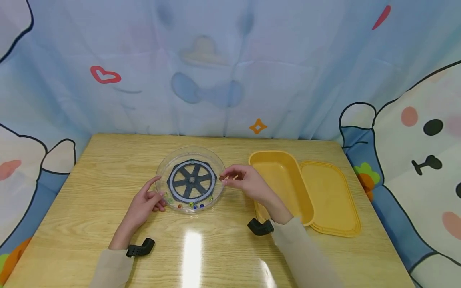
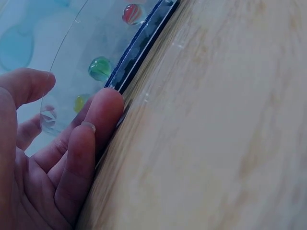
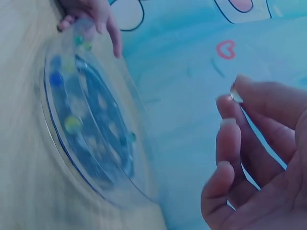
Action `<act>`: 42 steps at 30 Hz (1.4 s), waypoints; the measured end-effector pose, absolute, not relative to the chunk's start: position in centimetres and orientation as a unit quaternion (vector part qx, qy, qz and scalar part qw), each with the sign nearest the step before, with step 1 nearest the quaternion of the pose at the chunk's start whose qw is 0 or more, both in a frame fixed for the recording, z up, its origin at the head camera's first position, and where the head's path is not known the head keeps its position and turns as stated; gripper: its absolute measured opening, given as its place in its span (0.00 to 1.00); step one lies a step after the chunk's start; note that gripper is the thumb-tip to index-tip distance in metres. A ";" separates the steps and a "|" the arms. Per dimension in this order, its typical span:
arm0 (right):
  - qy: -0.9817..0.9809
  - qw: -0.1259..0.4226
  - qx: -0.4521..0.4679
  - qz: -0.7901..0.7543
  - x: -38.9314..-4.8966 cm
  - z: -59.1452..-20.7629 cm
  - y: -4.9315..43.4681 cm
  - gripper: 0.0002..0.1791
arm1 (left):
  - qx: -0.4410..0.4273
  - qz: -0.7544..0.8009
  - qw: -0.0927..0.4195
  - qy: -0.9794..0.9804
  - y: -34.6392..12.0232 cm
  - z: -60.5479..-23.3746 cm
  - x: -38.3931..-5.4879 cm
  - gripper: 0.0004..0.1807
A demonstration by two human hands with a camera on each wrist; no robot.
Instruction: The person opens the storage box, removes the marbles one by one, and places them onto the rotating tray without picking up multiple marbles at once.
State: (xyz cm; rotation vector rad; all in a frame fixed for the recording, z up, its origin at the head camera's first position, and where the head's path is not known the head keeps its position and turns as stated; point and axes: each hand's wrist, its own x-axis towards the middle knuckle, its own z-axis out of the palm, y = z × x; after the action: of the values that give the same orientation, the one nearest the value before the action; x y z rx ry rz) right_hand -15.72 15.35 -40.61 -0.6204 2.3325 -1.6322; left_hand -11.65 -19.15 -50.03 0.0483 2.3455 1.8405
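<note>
A round clear dish (image 1: 192,150) with a dark six-spoked wheel shape (image 1: 192,180) in it stands on the table. Several coloured glass marbles lie along its near side, among them a blue marble (image 3: 56,79), a green marble (image 2: 100,68) and a red-and-white marble (image 2: 134,14). At the dish's left edge my left hand (image 1: 144,204) holds the rim, index finger up on it and the other fingers curled lower down. By the right rim, my right hand (image 1: 245,182) pinches a small reddish-brown marble (image 1: 221,178) between thumb and index finger, mostly hidden by the fingertips.
A deep yellow box (image 1: 307,212) stands right of the dish, under and behind my right forearm. Its flat yellow lid (image 1: 329,196) lies further right, partly beneath the box's edge. A printed blue curtain (image 1: 223,100) hangs behind the wooden table (image 1: 90,188).
</note>
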 end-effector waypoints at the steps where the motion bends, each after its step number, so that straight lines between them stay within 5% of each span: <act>1: 0.795 0.111 -0.206 -0.559 -15.6 -40.9 14.9 0.09 | 0.017 0.615 0.080 0.784 -19.1 -50.0 -11.7 0.31; 31: 0.837 0.080 -0.154 -0.518 -14.8 -43.9 11.1 0.11 | 0.023 0.619 0.078 0.781 -19.1 -49.9 -11.6 0.31; 42: 0.860 0.071 -0.143 -0.485 -15.6 -40.3 14.4 0.10 | 0.022 0.622 0.081 0.779 -19.2 -50.0 -11.7 0.32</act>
State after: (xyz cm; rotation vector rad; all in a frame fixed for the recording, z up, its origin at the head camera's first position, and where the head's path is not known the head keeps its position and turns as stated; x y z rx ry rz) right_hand -15.59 14.40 -40.34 -0.4291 2.5856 -1.4578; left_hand -11.67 -19.24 -49.97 0.0660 2.3274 1.8582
